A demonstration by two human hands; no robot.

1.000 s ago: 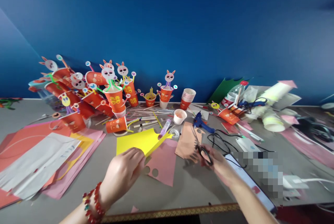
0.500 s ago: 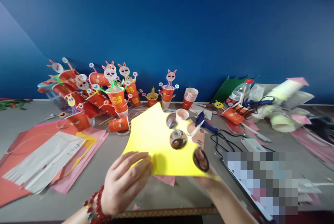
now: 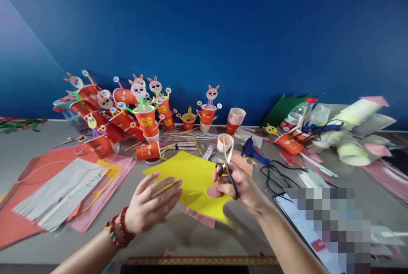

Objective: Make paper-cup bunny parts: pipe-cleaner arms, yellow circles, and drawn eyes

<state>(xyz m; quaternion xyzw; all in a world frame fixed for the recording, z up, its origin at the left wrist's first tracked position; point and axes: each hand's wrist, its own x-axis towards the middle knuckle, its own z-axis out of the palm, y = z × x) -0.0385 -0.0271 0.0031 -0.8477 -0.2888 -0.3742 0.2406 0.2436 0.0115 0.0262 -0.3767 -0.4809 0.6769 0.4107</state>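
Note:
My left hand (image 3: pixel 156 206), a red bead bracelet (image 3: pixel 121 229) on its wrist, hovers beside the yellow paper sheet (image 3: pixel 181 174) with its fingers stretched out and nothing in them. The sheet lies on the table with pieces cut from its edge, a round hole and a drawn circle outline. In my right hand (image 3: pixel 239 184) is a pair of scissors (image 3: pixel 235 189) with dark handles, its blades pointing up and slightly apart in front of a white paper cup (image 3: pixel 223 142). Under the sheet's front edge a strip of pink paper (image 3: pixel 204 219) shows.
Red cups with bunny figures (image 3: pixel 146 121) crowd the back left. Coloured paper sheets (image 3: pixel 22 197) lie at the left. A blue glue gun (image 3: pixel 253 150), black cable (image 3: pixel 274 174) and a partly blurred tablet-like device (image 3: pixel 306 227) are at the right, with a stack of cups (image 3: pixel 235 118) behind.
The yellow sheet, held up before, now lies on the table. My left hand has let go of it. My right hand has come above the sheet with the scissors upright.

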